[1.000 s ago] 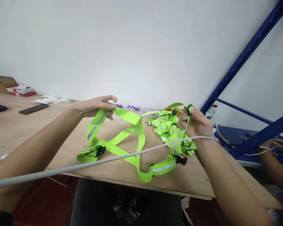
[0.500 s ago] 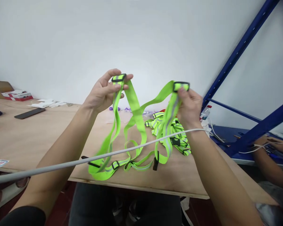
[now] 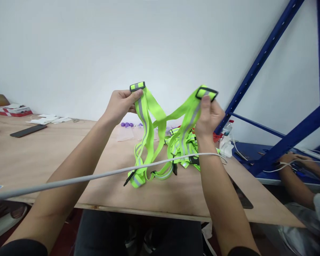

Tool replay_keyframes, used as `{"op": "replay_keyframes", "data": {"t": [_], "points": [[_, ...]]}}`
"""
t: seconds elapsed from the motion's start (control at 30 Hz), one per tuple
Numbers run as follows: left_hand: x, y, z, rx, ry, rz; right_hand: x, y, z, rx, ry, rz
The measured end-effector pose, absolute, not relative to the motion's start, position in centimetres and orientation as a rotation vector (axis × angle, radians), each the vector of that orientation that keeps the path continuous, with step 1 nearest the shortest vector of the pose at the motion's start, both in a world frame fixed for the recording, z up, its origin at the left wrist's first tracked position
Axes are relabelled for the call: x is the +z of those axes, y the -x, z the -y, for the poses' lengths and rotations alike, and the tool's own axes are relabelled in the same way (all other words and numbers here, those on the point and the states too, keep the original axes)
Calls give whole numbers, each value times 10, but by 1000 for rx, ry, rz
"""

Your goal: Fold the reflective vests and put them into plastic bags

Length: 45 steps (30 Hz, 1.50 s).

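Observation:
A fluorescent yellow-green strap harness (image 3: 161, 124) with grey reflective stripes hangs between my raised hands, its lower loops reaching the table. My left hand (image 3: 125, 103) pinches one strap just below a black slide buckle (image 3: 137, 86). On the other side, my right hand (image 3: 209, 112) grips the second strap, thumb over another black buckle (image 3: 207, 93). Behind the harness, a pile of similar green straps (image 3: 190, 145) lies on the wooden table (image 3: 104, 188). A pale cable (image 3: 96, 176) crosses the view in front of the straps.
A dark flat object (image 3: 28, 131), white papers (image 3: 49, 119) and a red-white box (image 3: 14, 110) are at the left. Purple rings (image 3: 127, 124) lie near the wall. At the right stand a bottle (image 3: 227, 128) and a blue metal frame (image 3: 266, 53); another person's hands (image 3: 290, 158) are beyond.
My left hand has turned, its thumb now in front below the buckle. The left strap hangs straighter, and the lower loops have drawn together. A dark flat object now shows beside my right forearm.

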State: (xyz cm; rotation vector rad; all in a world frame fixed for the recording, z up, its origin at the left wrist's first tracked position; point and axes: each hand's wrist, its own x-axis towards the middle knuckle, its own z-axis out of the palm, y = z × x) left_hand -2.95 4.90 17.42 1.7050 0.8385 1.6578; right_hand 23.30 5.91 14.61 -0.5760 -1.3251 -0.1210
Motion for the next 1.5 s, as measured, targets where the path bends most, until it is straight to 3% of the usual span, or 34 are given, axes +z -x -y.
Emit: {"op": "replay_keyframes", "data": {"t": [0.13,0.4,0.73,0.9,1.03,1.33,1.5], "points": [[175,28,-52,1727,-1783,-816,153,-226,-49,108,546,1359],[173,7,-49,1707,-1914,-746,171,-202,-25,240,422,1574],[171,15,-20,1240,-2079,-1422,155,-203,-32,130,526,1561],[163,9,-26,1468,-1733,-879,154,-203,-28,-4,564,1580],[154,-6,-26,1291,-1460,-431,156,-202,-22,-124,688,1624],[140,-33,-21,1255,-1255,-368,152,-206,-33,545,583,1502],[137,-40,-26,1153,-1230,-370,152,-207,-32,708,563,1601]]}}
